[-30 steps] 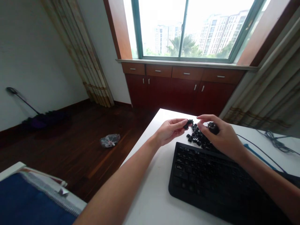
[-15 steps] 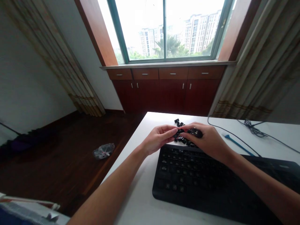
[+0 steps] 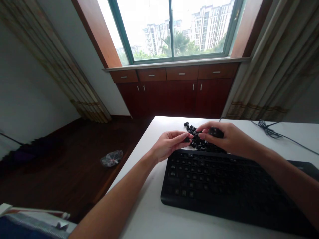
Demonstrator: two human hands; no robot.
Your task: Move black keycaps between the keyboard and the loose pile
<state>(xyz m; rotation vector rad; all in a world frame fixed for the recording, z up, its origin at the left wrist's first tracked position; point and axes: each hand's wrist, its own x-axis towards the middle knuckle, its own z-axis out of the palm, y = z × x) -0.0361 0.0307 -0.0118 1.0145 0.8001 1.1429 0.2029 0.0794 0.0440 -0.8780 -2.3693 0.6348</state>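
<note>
Hands close but not touching above the worktop point(image 3: 147, 212): I read my left hand point(image 3: 170, 144) pinching a small black keycap point(image 3: 187, 140), my right hand point(image 3: 230, 139) closed over a dark clump point(image 3: 216, 132). Loose keycaps point(image 3: 199, 141) lie heaped behind the black keyboard point(image 3: 211, 186). I judge them light, stiff and slippery; take them by the side walls.

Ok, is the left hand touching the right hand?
Apart. The head view shows the fingertips of the left hand stopping short of those of the right hand, with black keycaps showing in the gap.
</note>
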